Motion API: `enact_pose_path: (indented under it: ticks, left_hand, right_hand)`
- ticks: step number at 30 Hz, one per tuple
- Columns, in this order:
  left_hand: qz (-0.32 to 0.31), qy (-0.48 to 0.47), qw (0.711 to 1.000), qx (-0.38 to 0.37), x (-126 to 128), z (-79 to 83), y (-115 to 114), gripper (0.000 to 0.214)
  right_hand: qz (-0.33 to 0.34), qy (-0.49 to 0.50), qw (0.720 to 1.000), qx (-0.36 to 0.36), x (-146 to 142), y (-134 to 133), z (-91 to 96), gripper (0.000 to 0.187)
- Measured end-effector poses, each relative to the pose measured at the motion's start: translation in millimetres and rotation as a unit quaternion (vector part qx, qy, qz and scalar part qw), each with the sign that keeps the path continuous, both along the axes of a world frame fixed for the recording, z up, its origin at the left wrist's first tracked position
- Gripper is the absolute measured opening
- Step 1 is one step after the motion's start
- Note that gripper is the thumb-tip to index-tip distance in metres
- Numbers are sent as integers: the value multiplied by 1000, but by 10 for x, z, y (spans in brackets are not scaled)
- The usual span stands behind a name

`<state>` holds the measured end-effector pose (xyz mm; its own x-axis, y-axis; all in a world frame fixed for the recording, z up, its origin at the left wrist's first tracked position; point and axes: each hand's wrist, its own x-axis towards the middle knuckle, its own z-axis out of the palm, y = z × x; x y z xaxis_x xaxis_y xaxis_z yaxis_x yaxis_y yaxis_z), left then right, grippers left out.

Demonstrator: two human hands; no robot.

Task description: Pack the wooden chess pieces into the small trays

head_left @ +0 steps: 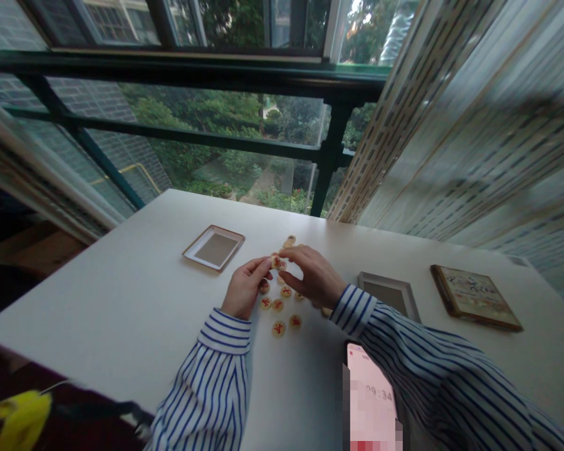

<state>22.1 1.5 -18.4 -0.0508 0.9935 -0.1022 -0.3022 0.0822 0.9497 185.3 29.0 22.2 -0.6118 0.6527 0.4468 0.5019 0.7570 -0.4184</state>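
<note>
Round, pale Chinese chess pieces (286, 292) with red characters lie loosely on the white table, beneath and in front of my hands. My left hand (245, 286) pinches a Chinese chess piece (276, 262) between thumb and fingers, its red-marked face toward me. From the other side, the thumb and index finger of my right hand (314, 273) close around the same spot; whether they grip a second piece there cannot be made out. One piece with a dark character (291, 239) lies just beyond my hands. My right hand and sleeve hide part of the spread.
A shallow rectangular tray or lid (216, 247) lies on the left of the white table (122, 288). At right are a grey open tray (408, 297) and a decorated flat box (479, 297). A lit phone (369, 382) sits under my right forearm. Curtains and a railed window border the table.
</note>
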Motion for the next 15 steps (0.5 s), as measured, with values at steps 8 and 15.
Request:
enact_pose_path:
  ticks: [8,15]
  left_hand:
    - [-11,21,1000,-4,27,16,-4,36]
    - [55,134,989,18,19,-1,1,38]
  right_hand:
    - [1,-48,999,7,-57,5,26,18]
    - [-36,-85,996,8,30,86,-10,21]
